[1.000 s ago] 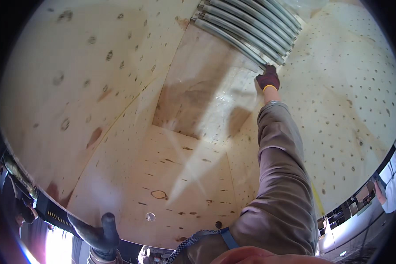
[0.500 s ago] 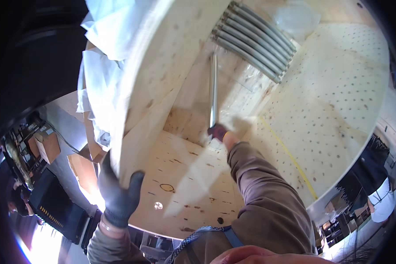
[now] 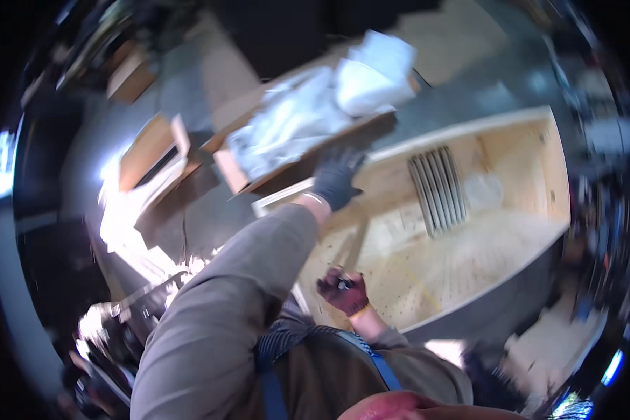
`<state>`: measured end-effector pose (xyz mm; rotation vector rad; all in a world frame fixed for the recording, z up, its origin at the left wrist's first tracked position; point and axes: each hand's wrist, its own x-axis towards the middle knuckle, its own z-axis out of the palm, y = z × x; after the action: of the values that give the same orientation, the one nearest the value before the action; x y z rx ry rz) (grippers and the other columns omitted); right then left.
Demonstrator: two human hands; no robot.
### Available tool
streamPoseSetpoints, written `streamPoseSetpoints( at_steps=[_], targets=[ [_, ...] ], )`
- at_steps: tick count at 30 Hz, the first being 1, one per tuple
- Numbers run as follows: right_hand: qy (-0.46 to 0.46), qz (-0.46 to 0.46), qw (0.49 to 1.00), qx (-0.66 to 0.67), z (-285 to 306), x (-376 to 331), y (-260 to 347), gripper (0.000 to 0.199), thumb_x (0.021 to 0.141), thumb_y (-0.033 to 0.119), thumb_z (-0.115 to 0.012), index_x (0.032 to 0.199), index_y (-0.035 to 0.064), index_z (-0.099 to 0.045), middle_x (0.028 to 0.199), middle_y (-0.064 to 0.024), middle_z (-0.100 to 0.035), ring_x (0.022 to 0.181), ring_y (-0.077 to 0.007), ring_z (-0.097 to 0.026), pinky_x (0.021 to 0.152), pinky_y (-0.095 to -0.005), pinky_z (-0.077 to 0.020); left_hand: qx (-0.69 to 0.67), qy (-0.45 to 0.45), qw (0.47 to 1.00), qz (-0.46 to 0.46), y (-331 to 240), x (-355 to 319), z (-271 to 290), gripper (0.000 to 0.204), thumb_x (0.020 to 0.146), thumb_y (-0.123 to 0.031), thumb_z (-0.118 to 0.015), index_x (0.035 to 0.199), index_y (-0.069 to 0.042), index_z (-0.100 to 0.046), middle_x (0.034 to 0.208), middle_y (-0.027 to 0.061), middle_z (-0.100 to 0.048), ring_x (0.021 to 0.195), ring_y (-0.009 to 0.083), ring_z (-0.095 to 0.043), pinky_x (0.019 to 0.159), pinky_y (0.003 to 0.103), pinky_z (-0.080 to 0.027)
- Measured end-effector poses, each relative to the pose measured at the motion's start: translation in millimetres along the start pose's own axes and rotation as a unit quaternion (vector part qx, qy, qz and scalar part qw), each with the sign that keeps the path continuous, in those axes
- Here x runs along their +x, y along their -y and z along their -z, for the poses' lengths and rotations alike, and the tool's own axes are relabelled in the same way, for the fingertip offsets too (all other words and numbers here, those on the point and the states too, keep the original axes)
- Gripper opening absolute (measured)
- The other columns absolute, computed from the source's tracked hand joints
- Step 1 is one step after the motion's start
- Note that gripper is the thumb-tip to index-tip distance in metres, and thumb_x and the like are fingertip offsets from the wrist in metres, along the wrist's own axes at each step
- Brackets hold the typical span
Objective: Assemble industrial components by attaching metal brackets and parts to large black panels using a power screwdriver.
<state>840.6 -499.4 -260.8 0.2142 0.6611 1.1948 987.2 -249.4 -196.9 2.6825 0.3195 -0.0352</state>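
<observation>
My left hand (image 3: 337,183), in a dark grey glove, reaches over the far left wall of a wooden crate (image 3: 553,168), its fingers spread. Below it, at the crate's near left end, my right hand (image 3: 343,292) is closed, in a dark red glove. A shiny end of a metal tube (image 3: 344,283) shows in that fist; motion blurs the rest. Inside the crate, several grey metal tubes (image 3: 437,189) lie side by side against the far wall. Beside them is a pale, translucent plastic piece (image 3: 484,191).
Beyond the crate stands a long cardboard box (image 3: 227,168) with white wrapping sheets (image 3: 287,126) heaped in it. An open carton (image 3: 147,157) sits further left on the grey floor. Another cardboard box (image 3: 131,73) is at the upper left.
My view has drawn back from the crate's inside and turned. My right hand has come back toward me from the crate floor. My left hand now reaches forward with fingers spread.
</observation>
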Motion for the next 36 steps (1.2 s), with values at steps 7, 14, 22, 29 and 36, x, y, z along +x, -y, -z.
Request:
streamPoseSetpoints(
  at_steps=[7, 14, 22, 29, 36],
  targets=[
    [-0.012, -0.143, 0.969, -0.199, -78.3, -39.1, -49.4, 0.026, 0.076, 0.013, -0.063, 0.102, 0.0149, -0.062, 0.104, -0.0011, -0.064, 0.103, -0.0233, -0.058, 0.109, -0.0521, -0.0284, -0.003, 0.049, 0.989, 0.14, 108.4, -283.3, 77.3, 0.063, 0.08, -0.033, -0.068, 0.134, -0.007, -0.047, 0.14, 0.0163, -0.044, 0.133, 0.0361, -0.035, 0.112, 0.048, -0.024],
    [0.022, -0.074, 0.94, -0.331, -167.0, 20.9, -131.1, 0.026, 0.073, 0.009, -0.065, 0.098, 0.0161, -0.06, 0.096, 0.0027, -0.062, 0.091, -0.0194, -0.057, 0.106, -0.0523, -0.0329, 0.119, -0.114, 0.626, 0.762, 235.4, -623.7, 208.7, 0.052, 0.076, -0.037, -0.072, 0.117, -0.008, -0.059, 0.12, 0.0166, -0.058, 0.115, 0.0343, -0.055, 0.095, 0.039, -0.047],
    [-0.016, -0.128, 0.932, -0.339, -184.6, 191.0, -297.3, 0.021, 0.071, 0.012, -0.068, 0.09, 0.0142, -0.06, 0.09, 0.0045, -0.061, 0.086, -0.0157, -0.055, 0.101, -0.0457, -0.0384, 0.076, -0.489, 0.269, 0.826, 390.1, -890.8, 189.9, 0.081, 0.082, -0.057, -0.062, 0.142, -0.009, -0.037, 0.147, 0.0182, -0.032, 0.135, 0.0352, -0.032, 0.109, 0.045, -0.03],
    [-0.097, -0.309, 0.902, -0.286, -146.4, 363.7, -467.1, 0.02, 0.07, 0.015, -0.069, 0.084, 0.0127, -0.055, 0.082, 0.0041, -0.055, 0.079, -0.0143, -0.052, 0.084, -0.037, -0.0434, -0.087, -0.599, 0.227, 0.763, 344.6, -774.0, 343.2, 0.069, 0.08, -0.033, -0.071, 0.136, -0.005, -0.041, 0.143, 0.0162, -0.031, 0.129, 0.0299, -0.035, 0.106, 0.04, -0.035],
    [-0.208, -0.603, 0.671, -0.377, -119.2, 498.5, -668.9, 0.022, 0.071, 0.019, -0.068, 0.085, 0.0115, -0.053, 0.078, 0.001, -0.05, 0.076, -0.0158, -0.05, 0.07, -0.0296, -0.0419, 0.119, -0.559, 0.242, 0.784, 400.1, -845.8, 208.1, 0.068, 0.082, -0.031, -0.07, 0.137, -0.004, -0.04, 0.144, 0.0199, -0.032, 0.134, 0.0342, -0.032, 0.11, 0.041, -0.03]
  ],
)
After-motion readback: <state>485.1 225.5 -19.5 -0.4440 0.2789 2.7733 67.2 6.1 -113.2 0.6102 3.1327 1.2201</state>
